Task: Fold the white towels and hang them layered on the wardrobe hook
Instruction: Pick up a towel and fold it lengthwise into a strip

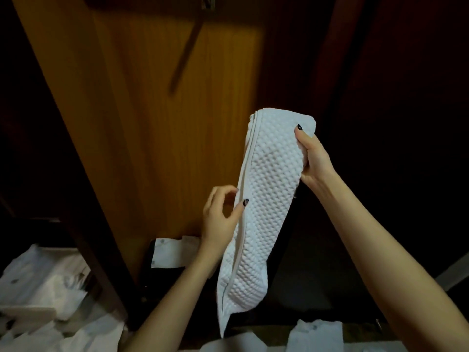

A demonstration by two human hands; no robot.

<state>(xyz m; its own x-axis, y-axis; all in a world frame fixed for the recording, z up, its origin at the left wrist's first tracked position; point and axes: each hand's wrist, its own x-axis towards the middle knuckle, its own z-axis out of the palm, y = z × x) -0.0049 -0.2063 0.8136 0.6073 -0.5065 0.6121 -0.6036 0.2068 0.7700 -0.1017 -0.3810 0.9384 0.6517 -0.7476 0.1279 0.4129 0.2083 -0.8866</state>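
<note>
Forearms are stretched up from the bottom edge to a folded white towel [264, 199], held upright in the air before the wardrobe door [152, 123]. Its lower half hangs unsupported, so the stacked layers could be fanned open, or the fold lost, if the grip is loosened on the way to the hook [206, 2], well above. The towel's upper end is clasped by the right hand [312, 158], thumb in front. Midway down, its layered edge is touched by the thumb of the left hand [220, 219]; a real pinch cannot be confirmed.
</note>
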